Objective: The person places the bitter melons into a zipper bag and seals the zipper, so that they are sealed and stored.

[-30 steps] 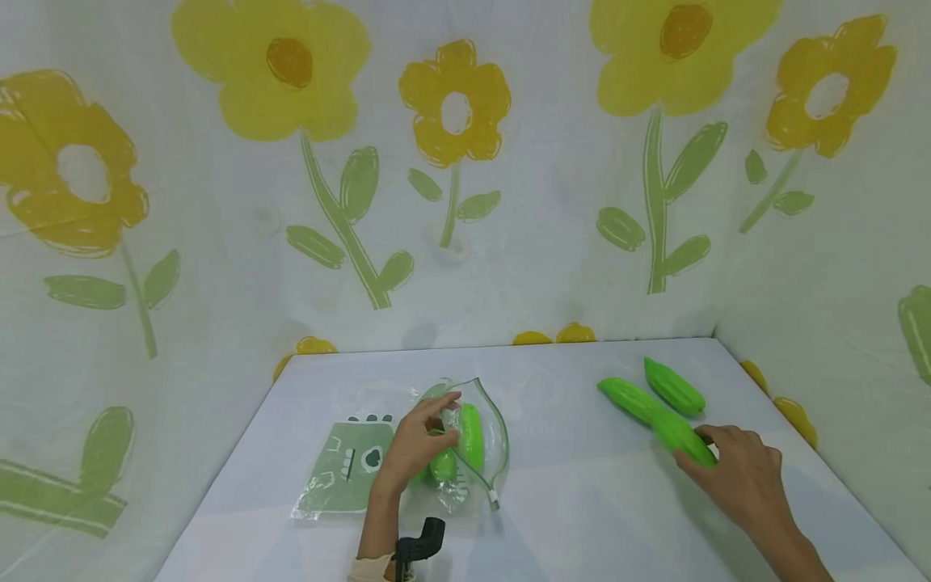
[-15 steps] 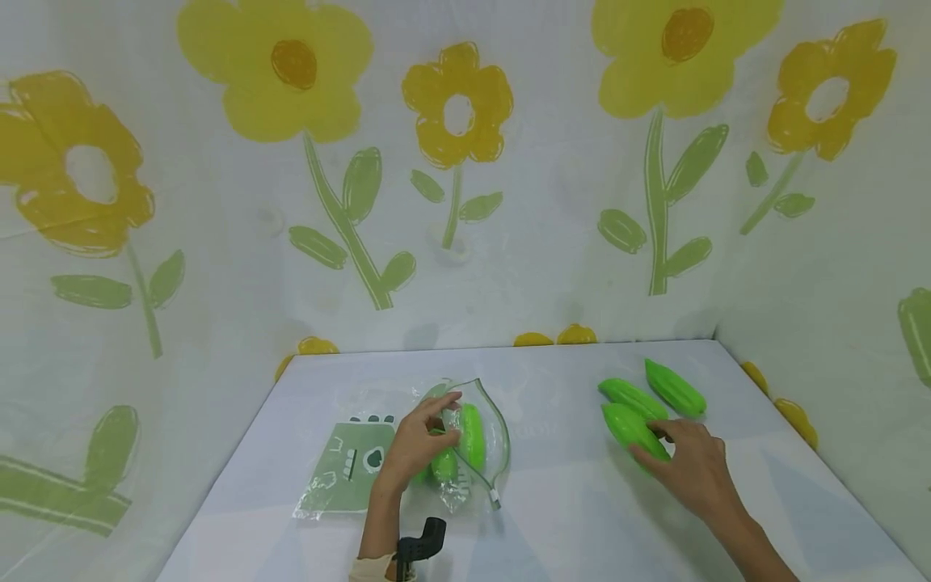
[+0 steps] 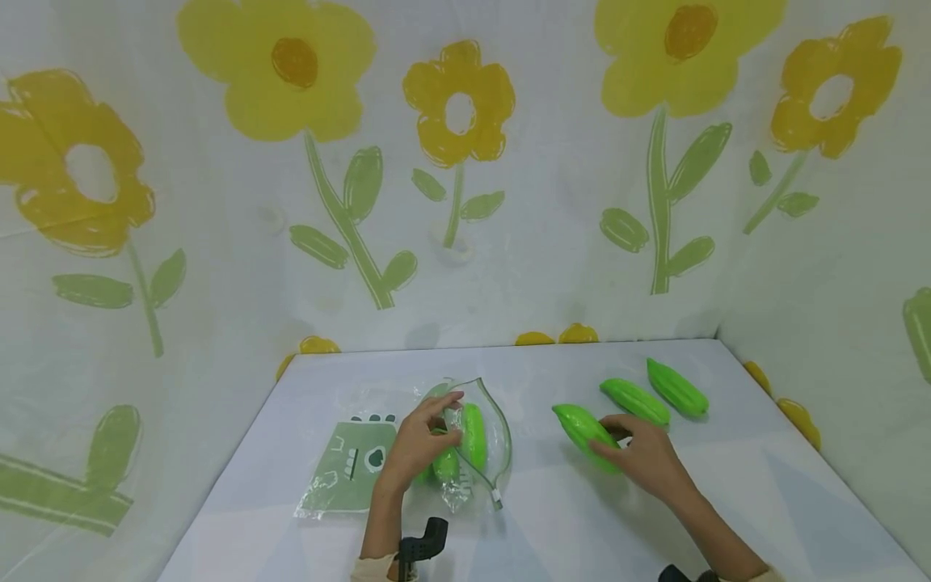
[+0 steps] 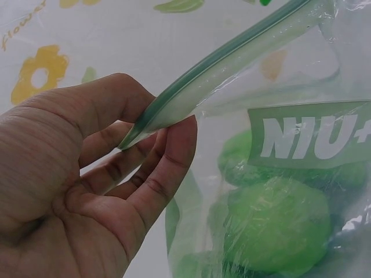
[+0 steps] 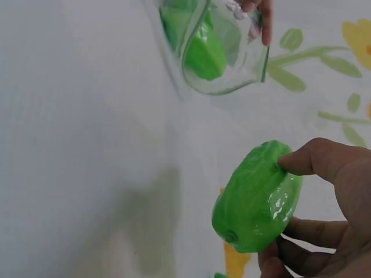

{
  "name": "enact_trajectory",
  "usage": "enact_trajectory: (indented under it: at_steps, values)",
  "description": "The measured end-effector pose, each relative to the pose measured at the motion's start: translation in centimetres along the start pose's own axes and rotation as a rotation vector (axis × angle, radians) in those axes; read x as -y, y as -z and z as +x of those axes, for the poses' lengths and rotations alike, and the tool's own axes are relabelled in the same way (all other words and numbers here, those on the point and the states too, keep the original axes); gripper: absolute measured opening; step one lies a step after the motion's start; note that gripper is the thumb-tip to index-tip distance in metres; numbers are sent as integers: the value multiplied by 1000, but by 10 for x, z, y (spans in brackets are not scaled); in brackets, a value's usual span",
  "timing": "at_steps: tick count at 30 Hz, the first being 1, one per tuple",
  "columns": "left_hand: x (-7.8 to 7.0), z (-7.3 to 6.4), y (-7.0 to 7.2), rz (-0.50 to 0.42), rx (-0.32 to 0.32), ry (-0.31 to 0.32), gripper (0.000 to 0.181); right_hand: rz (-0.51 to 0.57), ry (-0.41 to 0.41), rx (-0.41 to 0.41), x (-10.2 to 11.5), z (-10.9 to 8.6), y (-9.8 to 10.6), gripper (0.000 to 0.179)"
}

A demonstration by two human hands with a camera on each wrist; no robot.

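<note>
My left hand (image 3: 416, 444) pinches the green zip edge of a clear zip bag (image 4: 310, 138) between thumb and fingers. The bag's mouth gapes toward the right, and "NIU+" is printed on its side. Inside lie several bright green fruits (image 5: 206, 55), seen partly through the plastic. In my right hand (image 3: 643, 454), a glossy green ridged toy fruit (image 5: 258, 200) with a pointed tip is held between thumb and fingers. It hangs above the table, to the right of the bag's mouth, its tip pointing toward the bag.
Two more green fruits (image 3: 635, 401) (image 3: 676, 390) lie on the white table (image 3: 553, 517) behind the right hand. A flat green printed packet (image 3: 342, 477) in clear plastic lies left of the bag. A flower-printed cloth (image 3: 538, 202) encloses the table's back and sides.
My right hand has carried the green toy fruit leftward from the table's right side, away from the two others and nearer the bag. The left hand stays in place, holding the bag's edge.
</note>
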State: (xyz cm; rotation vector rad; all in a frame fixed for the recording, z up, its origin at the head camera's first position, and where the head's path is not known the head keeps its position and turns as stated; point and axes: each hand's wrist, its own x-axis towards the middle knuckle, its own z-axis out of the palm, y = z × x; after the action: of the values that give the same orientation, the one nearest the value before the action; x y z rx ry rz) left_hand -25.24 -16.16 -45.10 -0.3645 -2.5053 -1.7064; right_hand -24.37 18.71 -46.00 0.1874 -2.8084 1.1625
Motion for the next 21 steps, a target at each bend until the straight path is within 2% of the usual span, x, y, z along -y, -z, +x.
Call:
enact_trajectory:
  at_steps: [3,5,13,21]
  values:
    - [-11,-3,1,-6,2,4,57,30,-24,21,6,5,-5,54]
    - [-12,-3,1,-9,2,4,57,56,-33,30,9,8,-8,53]
    - [12,5,0,1,8,7,59,84,-50,62,19,14,-25,52]
    - [16,6,1,-30,30,9,58,138,-76,80,30,21,-46,49]
